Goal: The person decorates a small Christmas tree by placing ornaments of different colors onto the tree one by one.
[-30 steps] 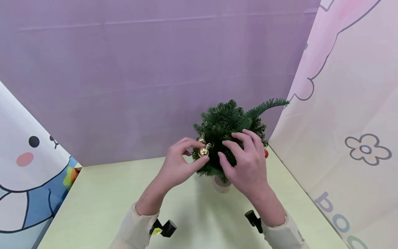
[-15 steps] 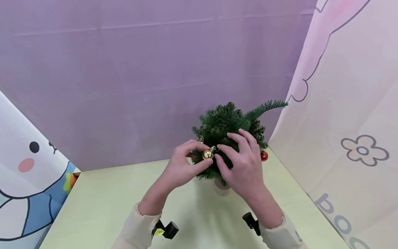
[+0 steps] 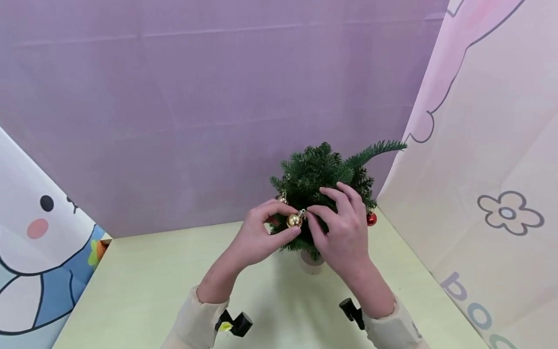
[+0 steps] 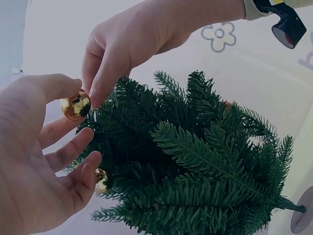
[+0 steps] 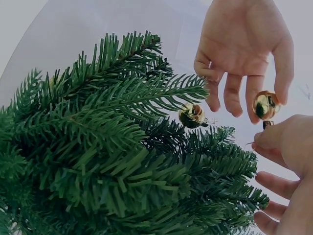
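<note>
A shiny gold Christmas bauble [image 3: 294, 220] is pinched between the thumb and index finger of my left hand [image 3: 260, 236], in front of the small green Christmas tree [image 3: 316, 167]. My right hand [image 3: 344, 228] pinches the hanger at the bauble's cap with thumb and forefinger, its other fingers spread over the branches. In the right wrist view the held bauble [image 5: 266, 105] hangs off the tree's side, its metal cap at the right fingertips. A second gold bauble [image 5: 191, 115] hangs on the tree just behind, and shows below my left fingers as a gold bauble [image 4: 101, 180] in the left wrist view.
A red bauble [image 3: 371, 219] hangs at the tree's right side. The tree stands in a pale pot [image 3: 311, 264] on a light table [image 3: 152, 271]. A purple backdrop [image 3: 174, 121] rises behind, with printed panels at left and right [image 3: 497, 145].
My left hand has brought the gold bauble slightly right, towards my right hand. The right thumb and index finger, apart before, have closed on its hanger.
</note>
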Demonstrator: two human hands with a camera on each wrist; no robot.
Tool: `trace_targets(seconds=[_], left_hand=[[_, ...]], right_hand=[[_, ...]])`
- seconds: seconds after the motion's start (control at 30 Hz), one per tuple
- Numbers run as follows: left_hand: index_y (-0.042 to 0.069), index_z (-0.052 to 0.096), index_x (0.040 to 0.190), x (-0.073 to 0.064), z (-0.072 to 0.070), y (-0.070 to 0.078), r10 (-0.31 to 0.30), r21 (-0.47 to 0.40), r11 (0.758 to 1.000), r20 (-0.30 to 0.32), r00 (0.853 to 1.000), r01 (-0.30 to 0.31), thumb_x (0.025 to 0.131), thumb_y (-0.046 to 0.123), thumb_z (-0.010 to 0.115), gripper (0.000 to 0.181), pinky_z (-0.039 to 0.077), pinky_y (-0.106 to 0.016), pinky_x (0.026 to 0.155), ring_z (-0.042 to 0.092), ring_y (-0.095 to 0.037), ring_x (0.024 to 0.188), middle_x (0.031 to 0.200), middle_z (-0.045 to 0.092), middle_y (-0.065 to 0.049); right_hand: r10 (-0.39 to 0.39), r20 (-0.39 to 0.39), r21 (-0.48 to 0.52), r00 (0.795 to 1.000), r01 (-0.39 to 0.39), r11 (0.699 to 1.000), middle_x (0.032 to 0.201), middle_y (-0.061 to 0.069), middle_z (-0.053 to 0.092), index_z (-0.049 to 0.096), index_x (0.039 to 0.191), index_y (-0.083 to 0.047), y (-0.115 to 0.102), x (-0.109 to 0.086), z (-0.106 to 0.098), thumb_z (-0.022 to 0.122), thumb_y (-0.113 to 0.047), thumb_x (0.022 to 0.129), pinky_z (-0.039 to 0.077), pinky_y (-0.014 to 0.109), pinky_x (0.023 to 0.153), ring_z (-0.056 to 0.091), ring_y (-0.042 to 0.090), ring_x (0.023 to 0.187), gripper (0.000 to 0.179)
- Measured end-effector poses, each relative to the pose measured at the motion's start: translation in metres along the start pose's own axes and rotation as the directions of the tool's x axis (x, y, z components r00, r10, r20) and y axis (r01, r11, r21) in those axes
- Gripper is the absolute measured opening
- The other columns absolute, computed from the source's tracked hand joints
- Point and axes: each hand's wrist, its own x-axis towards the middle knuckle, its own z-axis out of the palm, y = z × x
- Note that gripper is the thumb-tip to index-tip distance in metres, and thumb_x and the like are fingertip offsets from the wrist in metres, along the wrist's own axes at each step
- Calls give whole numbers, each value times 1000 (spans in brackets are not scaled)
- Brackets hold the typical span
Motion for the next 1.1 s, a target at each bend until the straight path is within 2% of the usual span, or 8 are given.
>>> trace_targets(seconds=[0.17,0.3,0.43,0.53,0.67,0.77,0.93,1.1], left_hand=[[9,62,102,-3,-1,-5,13,2,1000,2,1000,-13,80,15,66,23,43,-44,70,51,-14,89,100,57,-1],[16,63,103,-4,-2,-21,20,15,1000,9,1000,-20,80,21,65,23,43,-42,70,50,-11,90,101,56,4],[25,61,106,-5,-1,-40,4,90,996,25,1000,-6,80,33,64,27,44,-38,70,49,-6,93,103,53,14],[26,61,107,-4,1,-46,20,145,989,12,1000,-22,80,37,62,29,44,-36,69,48,-7,95,104,50,17],[26,63,103,2,7,-44,95,198,976,-37,995,-86,82,38,60,25,44,-32,70,47,-5,94,103,49,19],[27,65,97,7,12,-40,147,232,964,-54,988,-130,82,35,61,18,43,-28,71,45,-1,92,100,50,20],[23,68,89,13,18,-37,183,245,956,-73,980,-160,80,25,66,10,37,-29,86,45,-1,92,95,53,17],[21,69,85,17,22,-35,216,264,947,-103,971,-183,80,22,65,6,33,-29,91,46,-1,89,91,55,17]], right_hand=[[-4,-30,34,1000,5,999,104,16,60,71,78,-6,1,-4,-1,73,-10,70,26,47,96,43,37,109,10],[-12,-73,34,997,15,999,103,16,60,71,77,-4,0,-6,1,71,-8,70,28,46,94,45,38,107,7],[-20,-113,62,993,27,998,96,16,62,70,73,-4,-4,-4,5,69,-10,71,30,47,93,48,37,103,7],[-28,-85,77,996,35,996,94,16,62,70,72,-5,-6,-1,6,70,-10,70,29,47,93,47,37,104,6],[-54,-12,43,998,55,998,98,16,61,70,72,-6,-7,1,4,71,-10,68,27,47,95,45,38,107,5],[-67,10,12,998,67,998,99,17,60,70,71,-6,-6,2,0,71,-10,69,27,48,94,45,39,106,5],[-66,17,16,998,65,998,100,17,60,71,72,-7,-4,4,-6,71,-10,69,27,47,94,44,39,106,5],[-51,-5,43,999,51,998,96,16,61,70,73,-6,-2,6,-9,72,-8,67,30,46,91,47,38,101,7]])
